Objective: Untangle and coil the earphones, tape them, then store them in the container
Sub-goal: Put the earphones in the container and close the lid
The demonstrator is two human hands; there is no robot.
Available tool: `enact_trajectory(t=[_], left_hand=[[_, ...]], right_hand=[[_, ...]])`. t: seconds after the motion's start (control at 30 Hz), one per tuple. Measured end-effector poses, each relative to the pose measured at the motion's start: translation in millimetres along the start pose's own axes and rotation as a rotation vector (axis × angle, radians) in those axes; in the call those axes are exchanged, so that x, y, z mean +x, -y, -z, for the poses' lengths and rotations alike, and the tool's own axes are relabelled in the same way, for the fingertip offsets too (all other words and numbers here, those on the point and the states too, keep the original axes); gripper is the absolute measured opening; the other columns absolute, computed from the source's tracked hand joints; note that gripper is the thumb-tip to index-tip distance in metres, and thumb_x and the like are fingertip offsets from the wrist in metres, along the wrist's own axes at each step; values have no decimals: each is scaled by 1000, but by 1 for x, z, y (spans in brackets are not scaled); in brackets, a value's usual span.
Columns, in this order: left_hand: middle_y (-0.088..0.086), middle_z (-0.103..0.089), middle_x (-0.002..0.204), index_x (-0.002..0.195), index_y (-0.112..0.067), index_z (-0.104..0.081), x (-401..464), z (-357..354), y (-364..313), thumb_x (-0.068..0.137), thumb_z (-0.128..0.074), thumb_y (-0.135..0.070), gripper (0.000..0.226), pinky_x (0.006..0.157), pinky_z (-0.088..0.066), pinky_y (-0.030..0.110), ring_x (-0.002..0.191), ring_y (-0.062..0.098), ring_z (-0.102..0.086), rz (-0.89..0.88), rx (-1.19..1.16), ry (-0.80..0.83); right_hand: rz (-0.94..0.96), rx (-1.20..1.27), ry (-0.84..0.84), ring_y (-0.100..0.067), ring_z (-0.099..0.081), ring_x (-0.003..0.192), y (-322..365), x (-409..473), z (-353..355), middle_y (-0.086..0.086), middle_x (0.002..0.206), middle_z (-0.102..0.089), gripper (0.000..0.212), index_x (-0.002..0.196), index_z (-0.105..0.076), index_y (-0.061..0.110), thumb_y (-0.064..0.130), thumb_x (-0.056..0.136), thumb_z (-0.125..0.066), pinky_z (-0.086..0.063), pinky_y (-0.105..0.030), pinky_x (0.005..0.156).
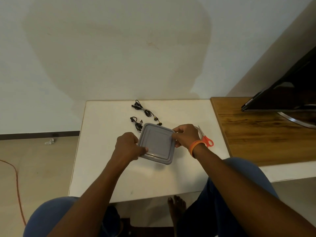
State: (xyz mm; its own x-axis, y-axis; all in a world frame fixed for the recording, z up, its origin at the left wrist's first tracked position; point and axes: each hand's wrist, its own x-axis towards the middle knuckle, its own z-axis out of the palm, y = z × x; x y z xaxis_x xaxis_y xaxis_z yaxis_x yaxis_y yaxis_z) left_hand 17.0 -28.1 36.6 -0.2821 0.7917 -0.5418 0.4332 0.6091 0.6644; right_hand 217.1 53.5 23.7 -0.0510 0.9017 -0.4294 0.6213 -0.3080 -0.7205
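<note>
A person sits at a small white table (106,168), knees in blue trousers at the near edge and one bare foot (177,208) on the floor beneath it. Both arms reach forward over the tabletop. The left hand (127,147) grips the near-left edge of a square grey container (156,142), fingers curled round the rim with the thumb on the lid. The right hand (185,135), with an orange band (196,145) on its wrist, pinches the far-right corner, fingers bent over the edge. The lid is on the container, which sits tilted, held between the two hands, near the middle of the table.

Just behind the right wrist lie orange-handled scissors (206,140), mostly hidden by the hand. Beyond the container, two bundles of black earphones rest on the table: a nearer pair (136,124) just beside the container's far-left corner, and a farther pair (145,111) with yellow-tipped buds trailing toward the container.

To the right stands a wooden surface (256,132) bearing a dark screen (282,93). An orange cable (16,182) runs across the floor at left.
</note>
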Motion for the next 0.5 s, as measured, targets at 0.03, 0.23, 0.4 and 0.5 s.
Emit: enact_trajectory(t=[0.03,0.23,0.4,0.5], left_hand=[[15,-67,78,78,0,-61,0,-2,0,68,-89,-15,34,64,-62,43,67,31,-72,34,44,32],[6,-66,70,73,-9,-54,3,-16,4,68,-90,-28,41,50,-53,23,54,14,-64,84,298,128],[28,-25,151,145,-2,-24,-8,-29,3,71,-85,-36,101,104,-43,41,135,41,-37,-207,654,78],[22,25,158,153,-5,16,-3,-34,3,65,-80,-61,141,122,-3,53,147,41,19,-454,825,139]], right_hand=[[-1,-25,6,-21,-62,46,-2,1,-3,-19,75,-70,21,93,-72,-1,-2,73,-66,-57,-27,49],[9,-172,51,-24,-66,54,-11,8,-12,-14,80,-70,26,99,-71,3,-1,74,-68,-57,-25,50],[89,-239,57,-22,-67,64,-13,13,-16,-12,88,-72,26,103,-73,7,4,77,-69,-58,-28,56],[101,-248,56,-22,-68,71,-15,15,-17,-12,94,-72,27,104,-73,7,4,78,-70,-58,-27,57]])
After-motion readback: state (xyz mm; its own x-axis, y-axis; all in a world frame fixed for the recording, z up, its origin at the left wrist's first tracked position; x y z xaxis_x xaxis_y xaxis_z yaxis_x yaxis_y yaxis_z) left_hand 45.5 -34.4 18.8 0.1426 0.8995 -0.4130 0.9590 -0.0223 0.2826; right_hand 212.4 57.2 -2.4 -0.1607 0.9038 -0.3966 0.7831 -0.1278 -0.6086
